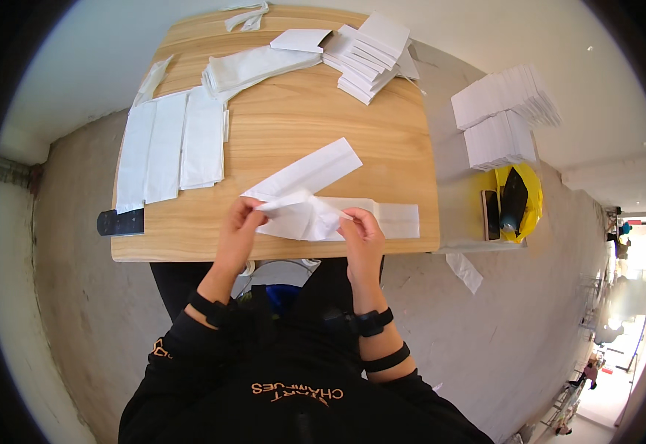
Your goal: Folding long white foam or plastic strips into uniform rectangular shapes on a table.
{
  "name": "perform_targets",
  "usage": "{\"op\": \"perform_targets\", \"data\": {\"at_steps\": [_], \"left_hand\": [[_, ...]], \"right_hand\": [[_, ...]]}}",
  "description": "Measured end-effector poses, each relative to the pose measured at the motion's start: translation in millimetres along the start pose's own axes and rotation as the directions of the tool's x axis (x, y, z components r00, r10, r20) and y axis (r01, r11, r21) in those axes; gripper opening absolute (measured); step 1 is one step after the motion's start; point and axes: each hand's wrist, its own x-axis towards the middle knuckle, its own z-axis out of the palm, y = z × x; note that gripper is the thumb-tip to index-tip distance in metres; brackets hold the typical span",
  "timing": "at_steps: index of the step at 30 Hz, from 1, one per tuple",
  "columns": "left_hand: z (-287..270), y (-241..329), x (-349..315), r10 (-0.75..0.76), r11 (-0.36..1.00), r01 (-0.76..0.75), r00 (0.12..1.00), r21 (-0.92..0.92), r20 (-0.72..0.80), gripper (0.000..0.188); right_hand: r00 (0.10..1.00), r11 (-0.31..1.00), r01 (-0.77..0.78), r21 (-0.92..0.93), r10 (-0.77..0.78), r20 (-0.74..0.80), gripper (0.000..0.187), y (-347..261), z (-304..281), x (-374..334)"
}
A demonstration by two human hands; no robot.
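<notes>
My left hand (237,231) pinches one edge of a thin white sheet (299,214), thumb against the fingers. On its other side, my right hand (362,238) grips the edge between thumb and fingertips. The sheet looks creased and puffed up in the middle, just above the table's near edge. Whether it is a bag or a single layer I cannot tell. Behind it a long flat white strip (315,166) slants away to the upper right. Another white strip (400,220) lies flat to the right, partly covered by the sheet.
On the wooden table (323,118), stacks of white strips (164,148) lie at left, with a fanned pile (256,68) farther back. Folded white pieces (371,59) are heaped at the far right. A side surface holds white stacks (496,111), a phone (490,214) and a yellow bag (531,203).
</notes>
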Motion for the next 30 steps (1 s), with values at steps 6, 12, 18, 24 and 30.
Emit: {"op": "perform_targets", "data": {"at_steps": [6,12,18,24,30], "left_hand": [[-29.3,-7.5,-10.9,-0.197,0.974,0.174,0.966,-0.144,-0.166,0.007],[-45.4,-12.2,-16.1,-0.266,0.940,0.194,0.931,-0.281,-0.249,0.013],[-52.3,-23.8,-13.9,-0.239,0.961,0.183,0.924,-0.207,-0.297,0.016],[-49.0,-25.0,-9.6,-0.192,0.979,0.162,0.933,-0.122,-0.303,0.017],[-49.3,-24.7,-6.3,-0.201,0.976,0.160,0.920,-0.146,-0.336,0.017]], "right_hand": [[0.973,0.992,-0.117,0.042,0.123,-0.194,0.017,11.6,-23.7,-6.1],[0.939,0.989,-0.139,-0.044,0.118,-0.322,0.021,36.9,-44.9,-5.6],[0.936,0.959,-0.104,-0.263,0.004,-0.353,0.021,46.3,-57.3,-2.4],[0.929,0.866,-0.035,-0.499,-0.157,-0.336,0.021,40.2,-60.0,-4.8],[0.940,0.800,-0.028,-0.599,-0.182,-0.288,0.018,31.4,-59.2,-1.5]]}}
